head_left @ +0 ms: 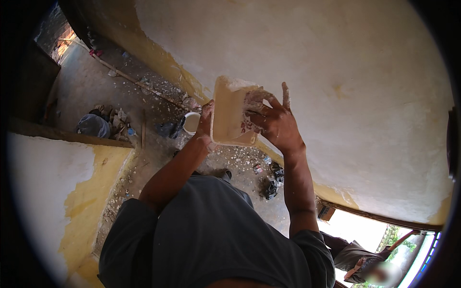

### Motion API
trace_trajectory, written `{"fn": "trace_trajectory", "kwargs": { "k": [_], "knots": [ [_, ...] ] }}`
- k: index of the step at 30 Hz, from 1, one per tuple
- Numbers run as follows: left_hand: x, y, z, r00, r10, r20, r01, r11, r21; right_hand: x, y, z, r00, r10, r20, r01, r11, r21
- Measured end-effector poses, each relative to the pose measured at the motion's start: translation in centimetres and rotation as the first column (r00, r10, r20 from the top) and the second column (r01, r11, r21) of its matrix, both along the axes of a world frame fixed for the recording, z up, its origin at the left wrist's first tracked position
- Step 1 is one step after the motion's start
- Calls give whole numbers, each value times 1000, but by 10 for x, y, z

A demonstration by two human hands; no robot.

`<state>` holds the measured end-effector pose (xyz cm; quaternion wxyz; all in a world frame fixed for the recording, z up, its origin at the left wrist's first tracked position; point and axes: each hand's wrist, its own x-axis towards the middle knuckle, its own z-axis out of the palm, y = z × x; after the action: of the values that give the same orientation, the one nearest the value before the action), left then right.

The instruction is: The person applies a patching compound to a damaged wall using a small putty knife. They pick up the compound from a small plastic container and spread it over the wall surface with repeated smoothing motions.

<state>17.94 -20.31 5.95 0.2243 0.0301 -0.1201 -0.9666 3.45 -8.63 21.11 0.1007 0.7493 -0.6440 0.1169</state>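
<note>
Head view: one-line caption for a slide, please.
The left hand has a pale rectangular tub in its grip; the smeared right hand is at the tub's opening, above a littered floor.

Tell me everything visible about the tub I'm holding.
The tub is open and rectangular with rounded corners, cream-coloured, apparently plastic, with whitish residue along its far edge. It is held above the floor, its opening toward the camera. The left hand grips its left side; the right hand hides part of its right side.

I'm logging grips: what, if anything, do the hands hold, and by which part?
The left hand grips the tub by its left side; whether the smeared right hand holds anything can't be told.
</note>
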Motion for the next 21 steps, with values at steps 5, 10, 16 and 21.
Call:
{"fn": "trace_trajectory", "kwargs": {
  "k": [5, 10, 16, 21],
  "knots": [
    [3, 2, 9, 997, -76, -33, 81, 983, 166, -15, 17, 17, 992, -120, -34, 121, 993, 9],
    [-2, -4, 1, 999, -33, -5, 33, 999, 41, -22, 19, 0, 992, -99, -78, 104, 993, 51],
    [-6, 0, 6, 998, 15, 66, -15, 1000, -12, -19, 14, -15, 996, -86, 30, 86, 996, 18],
    [-10, 3, 0, 999, -6, -44, 5, 1000, -17, -8, 5, -18, 997, -43, 66, 44, 999, -3]
  ]
}}
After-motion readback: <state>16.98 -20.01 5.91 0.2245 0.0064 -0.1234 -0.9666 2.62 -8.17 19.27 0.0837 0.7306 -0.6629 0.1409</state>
